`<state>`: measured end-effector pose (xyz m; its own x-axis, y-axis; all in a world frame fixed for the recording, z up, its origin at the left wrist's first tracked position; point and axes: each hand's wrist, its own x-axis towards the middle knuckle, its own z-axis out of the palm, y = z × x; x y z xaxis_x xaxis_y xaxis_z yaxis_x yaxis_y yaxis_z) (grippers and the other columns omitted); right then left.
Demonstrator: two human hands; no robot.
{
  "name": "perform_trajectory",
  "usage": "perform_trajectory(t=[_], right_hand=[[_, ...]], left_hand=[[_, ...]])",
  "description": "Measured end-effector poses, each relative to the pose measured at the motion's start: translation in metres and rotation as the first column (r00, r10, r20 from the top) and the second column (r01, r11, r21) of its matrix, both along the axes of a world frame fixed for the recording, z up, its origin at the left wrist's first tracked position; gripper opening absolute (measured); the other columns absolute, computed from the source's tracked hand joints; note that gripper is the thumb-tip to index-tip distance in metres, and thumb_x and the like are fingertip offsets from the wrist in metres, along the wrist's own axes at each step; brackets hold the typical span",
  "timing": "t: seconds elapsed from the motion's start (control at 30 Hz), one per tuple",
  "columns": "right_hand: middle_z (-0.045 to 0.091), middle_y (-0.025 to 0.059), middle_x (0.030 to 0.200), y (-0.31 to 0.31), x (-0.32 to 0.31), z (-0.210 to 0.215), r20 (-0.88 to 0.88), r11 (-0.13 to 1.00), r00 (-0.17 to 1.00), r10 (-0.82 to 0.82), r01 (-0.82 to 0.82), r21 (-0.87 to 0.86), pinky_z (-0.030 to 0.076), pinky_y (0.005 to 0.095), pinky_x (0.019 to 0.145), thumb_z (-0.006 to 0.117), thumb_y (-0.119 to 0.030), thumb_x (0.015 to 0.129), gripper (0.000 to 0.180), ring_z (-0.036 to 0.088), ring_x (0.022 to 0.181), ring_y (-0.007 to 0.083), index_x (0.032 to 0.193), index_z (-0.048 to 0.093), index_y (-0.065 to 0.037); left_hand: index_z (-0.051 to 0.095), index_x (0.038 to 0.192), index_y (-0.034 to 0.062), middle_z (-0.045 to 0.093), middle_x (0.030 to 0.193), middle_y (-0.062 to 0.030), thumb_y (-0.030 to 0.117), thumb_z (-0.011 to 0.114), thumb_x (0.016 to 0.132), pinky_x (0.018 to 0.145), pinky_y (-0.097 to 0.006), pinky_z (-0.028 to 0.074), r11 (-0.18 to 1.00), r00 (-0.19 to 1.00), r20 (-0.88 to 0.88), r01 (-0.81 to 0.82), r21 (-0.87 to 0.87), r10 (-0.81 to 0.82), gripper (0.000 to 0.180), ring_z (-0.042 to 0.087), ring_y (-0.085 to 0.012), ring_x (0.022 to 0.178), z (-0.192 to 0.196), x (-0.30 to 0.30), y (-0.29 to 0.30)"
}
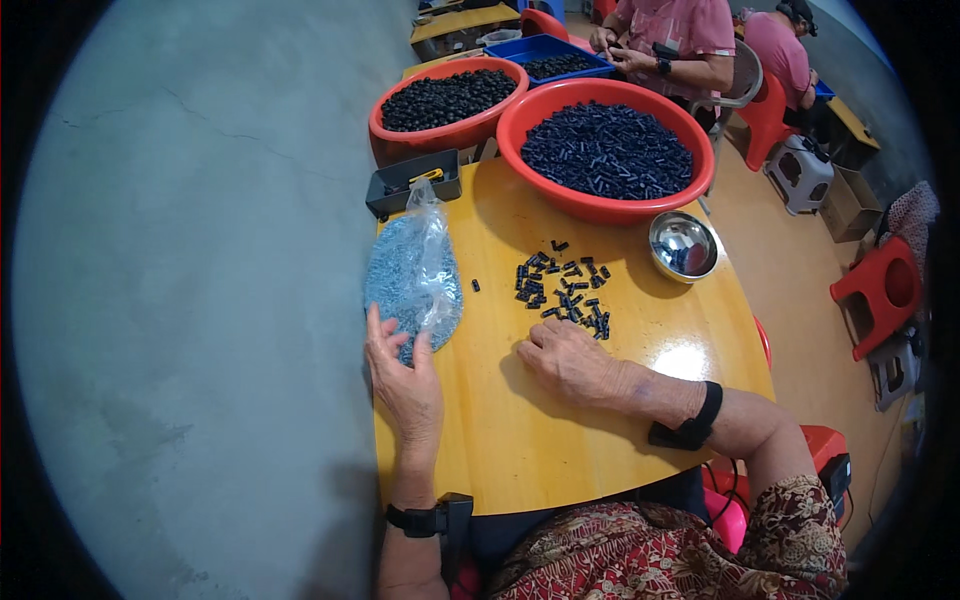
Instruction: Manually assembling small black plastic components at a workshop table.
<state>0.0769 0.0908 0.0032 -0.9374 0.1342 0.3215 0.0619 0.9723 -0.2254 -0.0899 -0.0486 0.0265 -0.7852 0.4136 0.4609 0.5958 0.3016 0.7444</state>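
My left hand (403, 378) is at the lower end of a clear plastic bag (408, 262) full of small silvery-blue pieces. Its fingers are spread and touch or nearly touch the bag. The bag's twisted neck points away from me. My right hand (572, 362) rests low over the table, its fingers curled inward and pressed together; what they hold, if anything, is hidden. Just beyond it lies a loose scatter of short black cylindrical parts (565, 285). One single black part (475, 286) lies apart, between the bag and the scatter.
A red basin (520, 165) heaped with black parts stands on the far side of the yellow table (520, 450). Left of it are another red basin (376, 118) and a dark tray (440, 188) with a yellow cutter. A steel bowl (660, 255) sits right. Two people work beyond.
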Motion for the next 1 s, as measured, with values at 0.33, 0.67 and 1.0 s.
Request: perform_trajectory(t=[0.33,0.67,1.0], right_hand=[[0.057,0.0133,0.088,-0.007,0.002,0.002,0.039,0.998,0.998,0.041,-0.043,0.054,0.046,0.0391,0.078,0.061,-0.006,0.073,0.017,0.058,0.086,0.0291,0.09,0.058,-0.002],[0.058,0.0147,0.087,-0.007,0.008,0.003,0.013,1.0,1.0,0.01,-0.01,0.029,0.046,0.0397,0.077,0.06,-0.007,0.074,0.014,0.059,0.087,0.0296,0.087,0.059,-0.001],[0.057,0.0149,0.086,-0.005,0.028,0.006,0.008,1.0,1.0,-0.016,0.016,-0.019,0.047,0.041,0.077,0.061,-0.007,0.073,0.018,0.058,0.086,0.0303,0.089,0.057,-0.002]], left_hand=[[0.063,0.11,0.0012,0.061,0.105,-0.0138,0.003,0.064,0.082,0.086,-0.039,0.048,0.991,0.977,-0.192,0.07,-0.117,-0.092,0.028,0.058,-0.0313,0.101,-0.014,-0.012,0.006],[0.063,0.113,0.0022,0.06,0.111,-0.0151,0.0,0.063,0.083,0.091,-0.041,0.046,0.983,0.908,-0.38,0.136,-0.125,-0.175,0.031,0.057,-0.0342,0.106,-0.012,0.042,-0.009],[0.066,0.105,0.0005,0.063,0.108,-0.0149,-0.004,0.062,0.083,0.091,-0.038,0.047,0.964,0.948,-0.185,0.24,-0.117,-0.259,0.022,0.06,-0.0309,0.103,-0.023,0.058,-0.02]])
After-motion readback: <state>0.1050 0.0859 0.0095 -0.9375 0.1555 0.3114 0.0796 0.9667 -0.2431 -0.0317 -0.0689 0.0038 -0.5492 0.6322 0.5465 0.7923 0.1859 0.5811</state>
